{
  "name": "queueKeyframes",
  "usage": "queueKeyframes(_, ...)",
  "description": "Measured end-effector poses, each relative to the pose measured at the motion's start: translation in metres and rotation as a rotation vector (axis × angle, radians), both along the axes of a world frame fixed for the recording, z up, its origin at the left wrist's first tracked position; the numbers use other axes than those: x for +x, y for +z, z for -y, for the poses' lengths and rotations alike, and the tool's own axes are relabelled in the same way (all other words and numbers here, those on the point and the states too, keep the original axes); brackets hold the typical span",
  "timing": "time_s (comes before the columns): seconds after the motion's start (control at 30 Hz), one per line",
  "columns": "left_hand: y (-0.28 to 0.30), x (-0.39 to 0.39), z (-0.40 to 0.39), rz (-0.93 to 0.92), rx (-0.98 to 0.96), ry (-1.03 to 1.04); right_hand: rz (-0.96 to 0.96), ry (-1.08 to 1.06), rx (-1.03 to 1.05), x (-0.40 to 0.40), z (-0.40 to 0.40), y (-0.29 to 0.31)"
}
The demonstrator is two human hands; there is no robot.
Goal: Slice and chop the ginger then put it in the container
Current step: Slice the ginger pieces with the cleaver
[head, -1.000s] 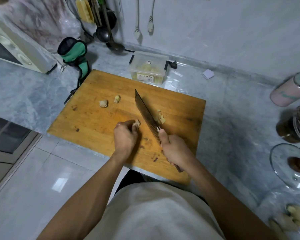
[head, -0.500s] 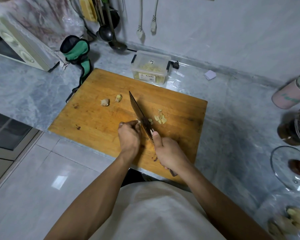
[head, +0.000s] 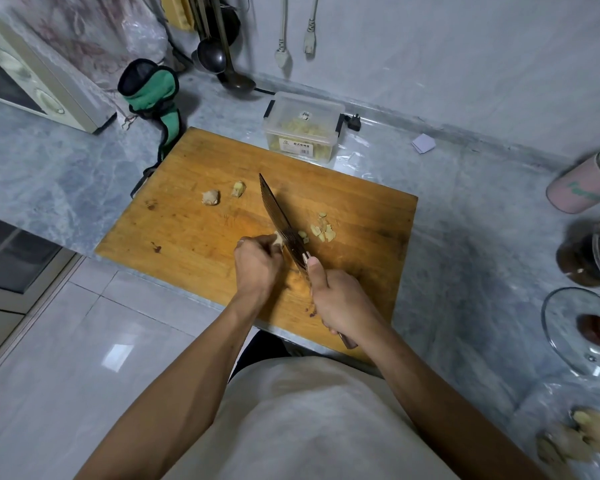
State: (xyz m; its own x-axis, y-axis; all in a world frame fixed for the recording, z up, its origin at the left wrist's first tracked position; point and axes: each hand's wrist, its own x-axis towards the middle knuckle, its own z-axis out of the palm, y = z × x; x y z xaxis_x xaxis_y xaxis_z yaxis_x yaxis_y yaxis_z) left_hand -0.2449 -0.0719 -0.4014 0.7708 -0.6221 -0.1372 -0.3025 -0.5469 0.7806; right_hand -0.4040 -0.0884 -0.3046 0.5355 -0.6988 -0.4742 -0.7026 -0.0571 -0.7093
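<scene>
Left hand (head: 257, 263) pinched ginger piece (head: 278, 239) on cutting board (head: 187, 233), fingertips just beside blade. Right hand (head: 340, 299) gripped knife (head: 281, 220). Risk: stub small, could roll → nicked finger. Container (head: 303, 126) behind board.

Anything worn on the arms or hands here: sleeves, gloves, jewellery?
Both forearms are bare, with no sleeves in view and no gloves. The left hand seems to have a thin ring on one finger. The right hand shows nothing worn. A light, pale garment covers the torso.
</scene>
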Motion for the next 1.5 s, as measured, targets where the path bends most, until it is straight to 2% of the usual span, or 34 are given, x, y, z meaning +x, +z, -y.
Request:
queueKeyframes(0.57, -0.010, -0.002, 0.001, 0.117, 0.032, -0.069, 0.012, 0.052, -0.015, 0.007, 0.004, -0.008)
queueKeyframes(0.93, -0.005, -0.003, -0.002, 0.066, 0.037, -0.052, 0.008, -0.009, -0.018, 0.017, 0.011, -0.024)
queueKeyframes(1.13, -0.002, 0.001, -0.005, 0.140, 0.079, -0.148, 0.029, -0.143, 0.062, 0.005, 0.016, -0.030)
queueKeyframes(1.3, 0.001, 0.006, -0.010, 0.190, 0.112, -0.263, 0.020, -0.237, 0.051, -0.016, 0.020, -0.032)
queueKeyframes(1.5, 0.012, 0.010, -0.014, 0.286, 0.147, -0.349, 0.045, -0.171, 0.070, -0.014, 0.008, -0.026)
